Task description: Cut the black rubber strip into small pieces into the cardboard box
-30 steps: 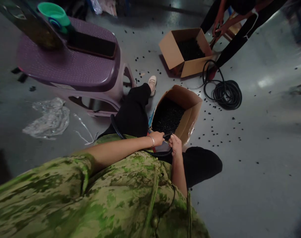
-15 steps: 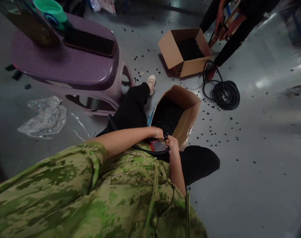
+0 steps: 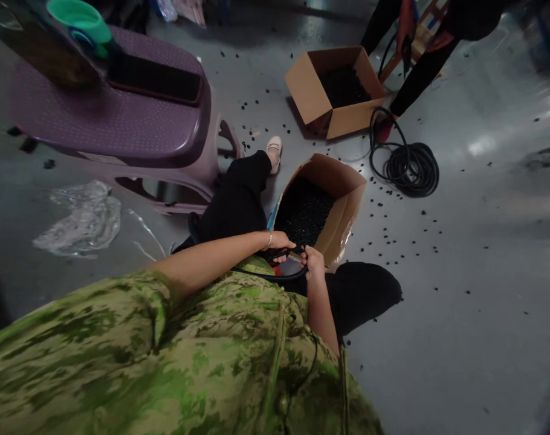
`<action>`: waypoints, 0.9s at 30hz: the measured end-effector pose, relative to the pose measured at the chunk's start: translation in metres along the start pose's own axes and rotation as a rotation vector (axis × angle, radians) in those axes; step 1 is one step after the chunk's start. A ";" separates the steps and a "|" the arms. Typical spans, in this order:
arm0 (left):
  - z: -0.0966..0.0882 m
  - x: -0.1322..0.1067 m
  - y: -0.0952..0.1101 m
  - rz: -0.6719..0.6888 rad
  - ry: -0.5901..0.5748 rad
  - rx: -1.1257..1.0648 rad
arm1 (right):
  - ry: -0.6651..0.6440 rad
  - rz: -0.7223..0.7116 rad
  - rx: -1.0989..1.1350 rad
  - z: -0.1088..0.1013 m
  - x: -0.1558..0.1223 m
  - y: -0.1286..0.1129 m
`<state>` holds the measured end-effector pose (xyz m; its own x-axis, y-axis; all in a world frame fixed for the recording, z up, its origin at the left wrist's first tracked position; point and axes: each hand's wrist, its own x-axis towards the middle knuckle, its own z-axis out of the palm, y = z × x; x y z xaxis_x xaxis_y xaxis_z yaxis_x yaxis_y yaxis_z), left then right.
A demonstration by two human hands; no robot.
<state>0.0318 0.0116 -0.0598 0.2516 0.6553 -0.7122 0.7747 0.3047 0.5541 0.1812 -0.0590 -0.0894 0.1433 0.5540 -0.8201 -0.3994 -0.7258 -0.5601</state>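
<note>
My right hand (image 3: 314,261) is closed on a black rubber hose (image 3: 275,278) close to its end, above the near edge of an open cardboard box (image 3: 342,208). The hose curves back under my hands and runs left across my lap. My left hand (image 3: 280,243), with a bracelet at the wrist, is closed around a dark hand tool (image 3: 281,253) whose exact kind I cannot make out. The tool's tip is beside the hose end at my right fingers. Many small black pieces (image 3: 304,214) lie inside the box, between my legs.
A second cardboard box (image 3: 309,90) with black pieces stands ahead, beside a co-worker's legs and hands (image 3: 406,36). Coiled black hose (image 3: 415,172) lies on the floor among scattered pieces. At left are a purple stool (image 3: 121,133) with a phone (image 3: 155,81) and crumpled plastic (image 3: 82,220).
My left hand has shifted slightly left and its fingers have loosened, showing more of the dark tool. My right hand stays on the hose. The co-worker's hands have moved up a little.
</note>
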 end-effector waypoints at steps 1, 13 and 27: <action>-0.002 -0.004 -0.003 -0.001 -0.023 -0.005 | -0.004 -0.008 0.022 -0.001 0.000 0.000; -0.014 -0.010 -0.006 -0.038 -0.233 -0.100 | 0.012 -0.058 0.056 -0.004 0.004 0.004; -0.013 -0.005 -0.011 -0.192 -0.397 -0.493 | -0.047 -0.110 0.069 0.000 0.002 0.002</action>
<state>0.0147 0.0134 -0.0567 0.4038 0.2818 -0.8703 0.4947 0.7330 0.4669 0.1812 -0.0593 -0.0916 0.1476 0.6481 -0.7471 -0.4450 -0.6311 -0.6354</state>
